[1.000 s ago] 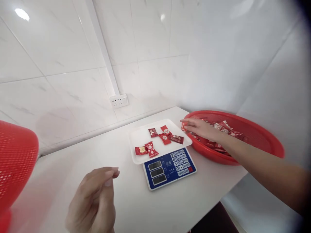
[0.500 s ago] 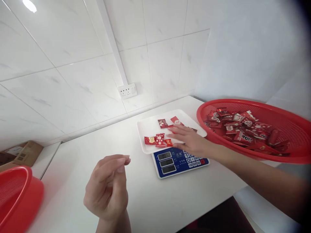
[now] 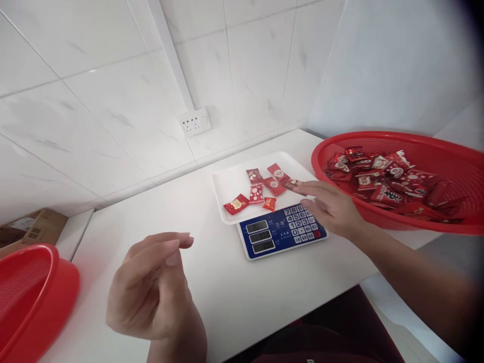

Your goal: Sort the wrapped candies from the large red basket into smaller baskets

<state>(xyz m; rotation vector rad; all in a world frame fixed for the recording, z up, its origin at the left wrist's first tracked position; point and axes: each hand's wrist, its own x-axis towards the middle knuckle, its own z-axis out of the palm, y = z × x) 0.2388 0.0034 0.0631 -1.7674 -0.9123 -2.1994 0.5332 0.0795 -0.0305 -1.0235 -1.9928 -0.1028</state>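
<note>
Several small red wrapped packets (image 3: 256, 193) lie loosely spread on the white tray (image 3: 227, 187) of a blue-panelled digital scale (image 3: 285, 231). My right hand (image 3: 335, 209) hovers at the tray's right edge, with fingers stretched towards the rightmost dark red packet (image 3: 290, 183); whether a fingertip touches it I cannot tell. Nothing shows in that hand. Left of the scale, my left hand (image 3: 153, 287) is raised above the table, thumb and fingertips pinched together, and no object shows between them.
A large red perforated basket (image 3: 378, 135) holding many red packets stands right of the scale. Another red basket (image 3: 56, 282) is at the lower left, near a cardboard box (image 3: 47, 229). The white table (image 3: 170, 196) meets a tiled wall with a socket (image 3: 195, 122).
My right hand has moved right, off the middle of the tray to its right edge. The packets there lie more spread out. My left hand stays pinched, slightly lower left in view.
</note>
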